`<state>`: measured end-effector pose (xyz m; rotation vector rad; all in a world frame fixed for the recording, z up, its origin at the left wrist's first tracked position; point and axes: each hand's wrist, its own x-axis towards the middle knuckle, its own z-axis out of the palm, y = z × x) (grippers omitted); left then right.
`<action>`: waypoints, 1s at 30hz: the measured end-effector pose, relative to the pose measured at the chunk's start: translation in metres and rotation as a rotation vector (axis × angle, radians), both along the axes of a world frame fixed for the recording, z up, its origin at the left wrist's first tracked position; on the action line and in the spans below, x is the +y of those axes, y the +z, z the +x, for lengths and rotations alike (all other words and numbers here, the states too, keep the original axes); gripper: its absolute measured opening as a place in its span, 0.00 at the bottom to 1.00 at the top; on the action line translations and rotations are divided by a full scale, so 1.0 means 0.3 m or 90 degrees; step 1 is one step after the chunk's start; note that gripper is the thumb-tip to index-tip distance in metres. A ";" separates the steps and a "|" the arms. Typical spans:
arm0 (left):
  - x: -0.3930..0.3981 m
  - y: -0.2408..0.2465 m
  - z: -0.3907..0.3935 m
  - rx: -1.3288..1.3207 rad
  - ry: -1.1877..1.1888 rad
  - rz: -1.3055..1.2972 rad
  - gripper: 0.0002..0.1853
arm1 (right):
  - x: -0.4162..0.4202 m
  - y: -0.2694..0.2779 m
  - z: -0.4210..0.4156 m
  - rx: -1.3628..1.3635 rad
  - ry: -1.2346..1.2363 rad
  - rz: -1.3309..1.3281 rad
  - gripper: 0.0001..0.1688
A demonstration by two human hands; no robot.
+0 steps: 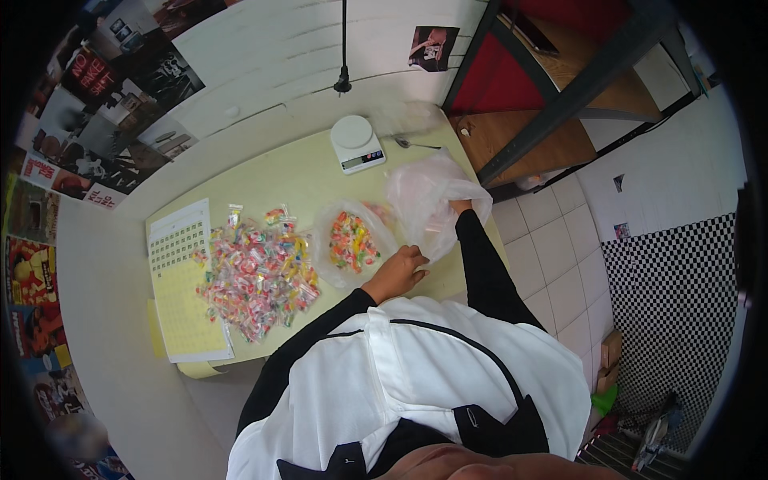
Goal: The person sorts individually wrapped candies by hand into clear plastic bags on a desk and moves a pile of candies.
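My right hand (461,206) reaches into the mouth of a large translucent plastic bag (414,186) at the table's right; the fingers are hidden inside it. At the bag's near edge is my left hand (403,271), thumb and fingers bent, though whether it pinches the plastic is unclear. Just left of it, a smaller clear plastic bag (387,240) lies spread around unwrapped-looking colourful candies (353,243). Further left is a wide heap of small clear packets of colourful candies (258,276).
A white digital kitchen scale (358,144) stands at the back, with a metal spoon (417,144) to its right. Printed sheets (186,288) lie at the table's left end. Wooden shelves (534,150) with a dark metal frame adjoin the right side. A black plug (342,81) hangs above.
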<state>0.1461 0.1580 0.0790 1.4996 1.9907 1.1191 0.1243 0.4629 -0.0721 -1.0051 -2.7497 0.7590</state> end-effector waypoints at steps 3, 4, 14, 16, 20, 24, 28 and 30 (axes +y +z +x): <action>-0.007 -0.010 -0.001 0.006 0.013 0.027 0.12 | 0.008 0.022 0.002 -0.029 -0.010 -0.084 0.20; -0.009 -0.012 -0.004 0.008 0.018 0.033 0.12 | 0.010 0.028 0.003 -0.038 -0.014 -0.123 0.20; 0.007 -0.014 -0.014 0.015 0.003 0.002 0.12 | 0.035 0.029 0.033 -0.038 -0.044 -0.495 0.19; 0.006 -0.017 -0.016 0.016 0.005 0.006 0.12 | 0.014 0.063 0.029 -0.022 0.013 -0.421 0.18; -0.008 -0.027 -0.020 0.014 0.018 0.006 0.12 | -0.076 0.174 0.040 0.089 -0.018 -0.379 0.19; 0.001 -0.030 -0.019 0.024 0.014 0.025 0.12 | -0.079 0.228 0.078 0.146 0.022 -0.336 0.21; 0.006 -0.025 -0.017 0.024 0.025 0.033 0.12 | -0.109 0.311 0.122 0.162 -0.032 -0.404 0.15; 0.010 -0.021 -0.021 0.011 0.023 0.021 0.12 | -0.123 0.352 0.146 0.186 -0.053 -0.445 0.12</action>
